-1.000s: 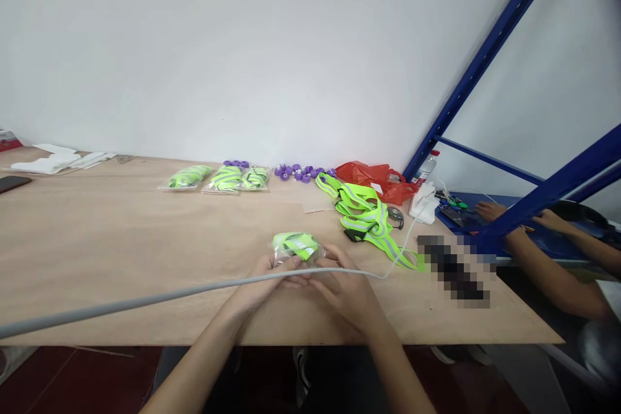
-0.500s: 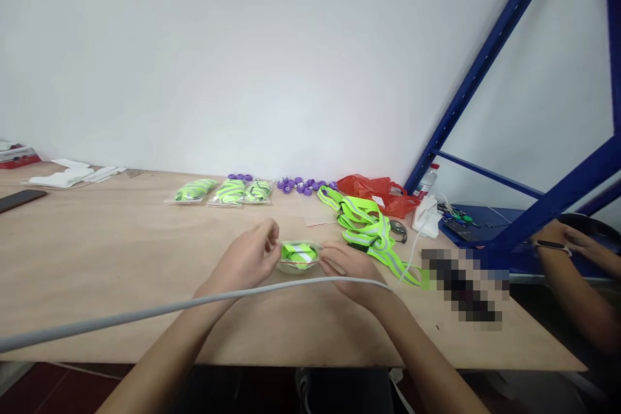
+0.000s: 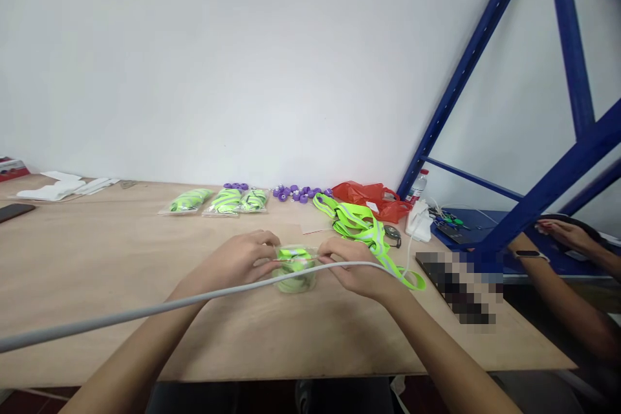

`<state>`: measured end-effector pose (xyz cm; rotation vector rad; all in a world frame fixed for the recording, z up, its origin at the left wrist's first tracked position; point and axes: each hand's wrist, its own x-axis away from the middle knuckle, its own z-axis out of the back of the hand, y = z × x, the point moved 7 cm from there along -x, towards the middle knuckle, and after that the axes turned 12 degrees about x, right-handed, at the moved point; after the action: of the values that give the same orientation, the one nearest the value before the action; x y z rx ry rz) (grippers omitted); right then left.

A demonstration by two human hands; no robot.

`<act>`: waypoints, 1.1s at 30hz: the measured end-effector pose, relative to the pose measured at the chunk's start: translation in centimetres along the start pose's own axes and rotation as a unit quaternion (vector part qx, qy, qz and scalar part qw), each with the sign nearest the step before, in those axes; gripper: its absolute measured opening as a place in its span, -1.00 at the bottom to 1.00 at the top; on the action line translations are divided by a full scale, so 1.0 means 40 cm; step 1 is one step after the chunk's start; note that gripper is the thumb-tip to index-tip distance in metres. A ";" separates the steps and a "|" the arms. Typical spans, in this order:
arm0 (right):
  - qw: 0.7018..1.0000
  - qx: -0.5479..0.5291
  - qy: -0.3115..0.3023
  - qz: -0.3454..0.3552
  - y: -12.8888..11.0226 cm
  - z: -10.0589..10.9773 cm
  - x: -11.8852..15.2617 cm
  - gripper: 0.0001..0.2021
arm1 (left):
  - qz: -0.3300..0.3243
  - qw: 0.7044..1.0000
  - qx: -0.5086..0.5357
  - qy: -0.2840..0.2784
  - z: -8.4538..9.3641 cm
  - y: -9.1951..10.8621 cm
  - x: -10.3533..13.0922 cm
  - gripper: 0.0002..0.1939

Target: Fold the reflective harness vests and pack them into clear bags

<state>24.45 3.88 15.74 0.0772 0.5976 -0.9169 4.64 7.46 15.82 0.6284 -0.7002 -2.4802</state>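
A clear zip bag [image 3: 294,281] with a folded neon-green reflective strap [image 3: 295,253] inside stands between my hands, above the table's middle. My left hand [image 3: 245,260] pinches the bag's left side near its red seal line. On the opposite side, my right hand [image 3: 352,265] grips the upper right edge, fingers closed. A grey cable [image 3: 160,306] crosses in front of the bag and my forearms, close to the camera. To the right of my right hand lies a loose heap of green reflective strap [image 3: 361,220].
Filled bags [image 3: 228,202] lie at the back, beside purple rings [image 3: 295,193]. A red plastic bag [image 3: 371,197], a bottle [image 3: 418,186] and a blue metal frame [image 3: 466,84] stand at right. Another person's arms [image 3: 557,272] are at far right. A phone [image 3: 14,211] lies left.
The bag has tilted so more of its lower front shows, and both hands now grip nearer its upper edge. The camera view has shifted slightly.
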 end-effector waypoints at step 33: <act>0.988 -0.039 -0.147 -0.037 -0.072 -0.027 0.053 -0.81 | -0.038 0.990 0.130 -0.049 -0.107 0.074 0.013 -0.71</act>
<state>22.71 0.90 14.28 -0.1498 0.3639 -0.9535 7.52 3.45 14.10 0.6384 -1.0683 -2.5244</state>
